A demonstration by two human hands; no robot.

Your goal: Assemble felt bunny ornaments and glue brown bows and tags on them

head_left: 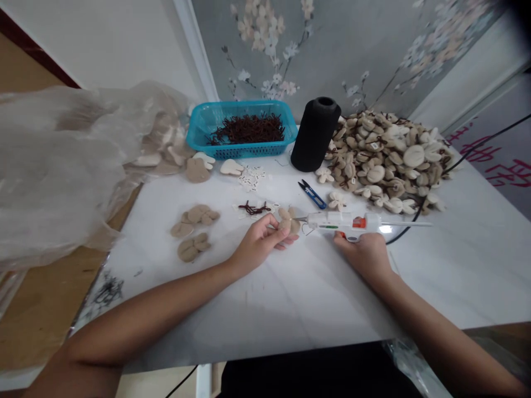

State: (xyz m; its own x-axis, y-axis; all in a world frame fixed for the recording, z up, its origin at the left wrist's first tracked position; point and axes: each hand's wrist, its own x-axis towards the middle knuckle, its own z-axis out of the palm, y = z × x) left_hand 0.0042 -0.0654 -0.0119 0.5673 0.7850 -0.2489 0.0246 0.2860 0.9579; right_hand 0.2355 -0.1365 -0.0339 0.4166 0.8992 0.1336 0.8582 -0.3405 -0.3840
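My left hand (265,236) pinches a small beige fabric piece with rounded, petal-like lobes (289,221) above the white table. My right hand (369,254) is wrapped round the handle of a white glue gun (332,220) with orange parts and a glue stick out of its back. The gun's metal nozzle touches or nearly touches the fabric piece. Just beyond my left hand lie short dark brown cords (254,208) on small white tags. Blue thread snips (312,194) rest behind the glue gun, with a cream fabric piece (337,200) beside them.
A blue basket (243,149) of brown cords stands at the back, with a black thread cone (315,134) beside it. A heap of fabric pieces (385,160) fills the back right. Flat beige pieces (193,247) lie left. A plastic bag (70,171) covers the left edge. A black cable (418,213) crosses the right.
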